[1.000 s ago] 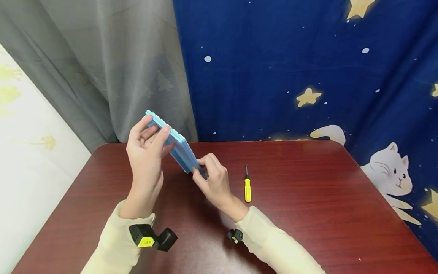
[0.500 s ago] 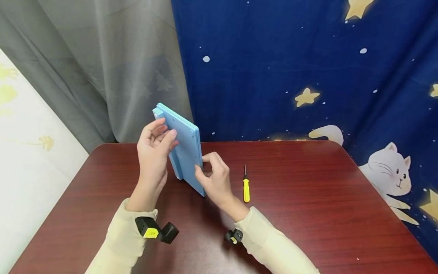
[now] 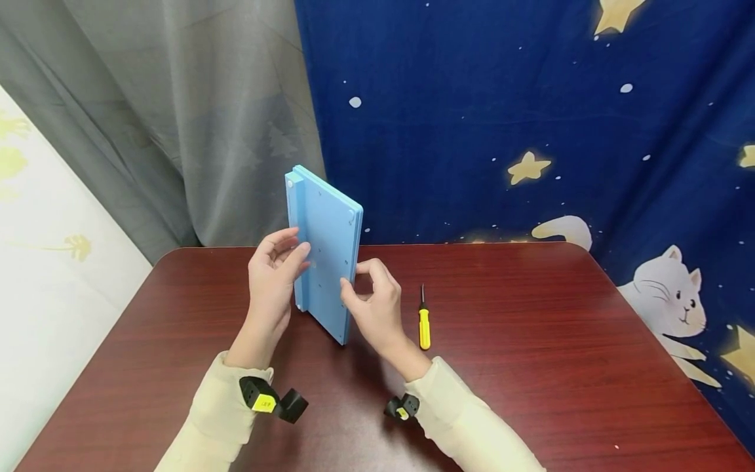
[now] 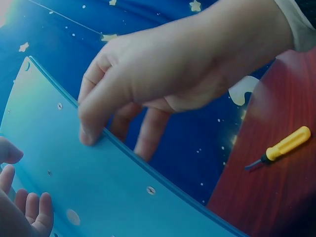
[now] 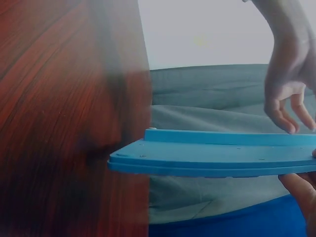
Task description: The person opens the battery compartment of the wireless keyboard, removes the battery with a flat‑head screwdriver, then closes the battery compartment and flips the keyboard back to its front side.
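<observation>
A light-blue keyboard (image 3: 330, 262) is held tilted up on its end above the table, its underside towards me with screw holes and a raised ridge along its left side. My right hand (image 3: 377, 301) pinches its right edge between thumb and fingers; in the left wrist view the thumb of the right hand (image 4: 148, 74) lies on the underside. My left hand (image 3: 276, 278) is at the ridge side, its fingers loosely curved. In the right wrist view, fingertips of the left hand (image 5: 291, 79) come close to the ridge without a grip. The key side is mostly hidden.
A yellow-handled screwdriver (image 3: 425, 324) lies on the red-brown table (image 3: 531, 341), right of my right hand. Behind the table hang a grey curtain (image 3: 248, 118) and a blue star-patterned curtain (image 3: 442, 131).
The keyboard has turned from a slanted, nearly edge-on pose to upright, bringing its underside into view. My left hand has shifted right and down from its upper edge; the right hand keeps its pinch.
</observation>
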A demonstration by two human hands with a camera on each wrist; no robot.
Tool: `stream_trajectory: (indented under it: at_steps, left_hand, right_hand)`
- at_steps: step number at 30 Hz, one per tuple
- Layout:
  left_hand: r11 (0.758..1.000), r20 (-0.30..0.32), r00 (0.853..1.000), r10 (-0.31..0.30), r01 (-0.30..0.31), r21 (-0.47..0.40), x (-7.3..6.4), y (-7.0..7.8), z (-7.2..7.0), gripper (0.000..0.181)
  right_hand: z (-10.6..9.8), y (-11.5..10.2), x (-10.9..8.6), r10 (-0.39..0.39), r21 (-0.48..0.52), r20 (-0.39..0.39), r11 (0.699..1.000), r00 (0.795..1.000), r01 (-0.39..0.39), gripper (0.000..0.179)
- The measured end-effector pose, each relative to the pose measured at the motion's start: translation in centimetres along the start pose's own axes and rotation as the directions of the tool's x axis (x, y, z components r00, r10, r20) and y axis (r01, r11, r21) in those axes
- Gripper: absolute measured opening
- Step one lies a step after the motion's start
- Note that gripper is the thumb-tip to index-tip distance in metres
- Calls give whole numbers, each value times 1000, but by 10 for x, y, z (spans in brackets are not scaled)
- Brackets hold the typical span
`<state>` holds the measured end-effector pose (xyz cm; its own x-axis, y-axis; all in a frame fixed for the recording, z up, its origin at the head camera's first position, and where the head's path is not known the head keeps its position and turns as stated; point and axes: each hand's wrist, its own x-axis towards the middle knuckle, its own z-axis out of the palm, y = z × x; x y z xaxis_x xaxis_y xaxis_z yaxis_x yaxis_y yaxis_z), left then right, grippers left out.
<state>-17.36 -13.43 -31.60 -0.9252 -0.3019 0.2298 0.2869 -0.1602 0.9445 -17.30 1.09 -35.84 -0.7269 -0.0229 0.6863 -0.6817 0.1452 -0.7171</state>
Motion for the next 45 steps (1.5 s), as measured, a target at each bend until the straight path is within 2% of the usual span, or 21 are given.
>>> stream_trajectory:
  at_steps: [15, 20, 25, 37, 45]
  left_hand:
    - [994, -19, 996, -84, 85, 63, -8, -32, -16, 32]
    - [990, -19, 993, -113, 114, 82, -12, -39, -20, 33]
    - [982, -37, 986, -162, 165, 88, -16, -48, -25, 33]
    - [966, -91, 967, -239, 246, 84, -27, -74, -31, 30]
    - [951, -130, 950, -283, 295, 90, -35, -84, -31, 33]
  right_hand:
    - [0, 4, -1, 7, -24, -25, 1000, 1000, -7, 14]
    - [-2, -8, 3, 14, -8, -40, 1000, 999, -14, 15]
    - [-7, -29, 8, 47, 9, -64, 999, 997, -46, 15]
    - [-6, -29, 13, 59, 54, -100, 997, 993, -54, 15]
    - [-13, -30, 15, 105, 60, -127, 993, 986, -98, 15]
